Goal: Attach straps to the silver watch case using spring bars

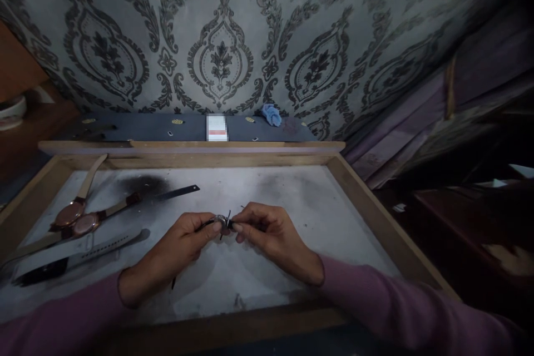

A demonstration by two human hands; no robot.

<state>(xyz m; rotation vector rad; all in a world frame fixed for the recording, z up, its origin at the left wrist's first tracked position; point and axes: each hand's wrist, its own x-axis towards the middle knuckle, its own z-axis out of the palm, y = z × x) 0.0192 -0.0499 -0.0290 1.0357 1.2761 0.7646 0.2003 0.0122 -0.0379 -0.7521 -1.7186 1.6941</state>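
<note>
Over the middle of a shallow wooden tray (233,158), my left hand (183,242) pinches a small wristwatch (219,219) between thumb and fingers. Its case looks silvery and dark. A thin dark end pokes out below that hand; whether it belongs to the watch's strap I cannot tell. My right hand (273,231) has its fingertips closed on a short black piece (230,224) at the watch's right side, which looks like part of the strap. A thin dark sliver sticks up between the two hands. The fingers hide much of the watch.
Several watches lie at the tray's left, among them a rose-gold one (70,213), a second rose-gold one (85,223) and a pale strap (110,245). A dark flat blade (179,192) lies behind my left hand. Beyond the rim are a blurred-out small box (217,128) and a blue cloth (272,114).
</note>
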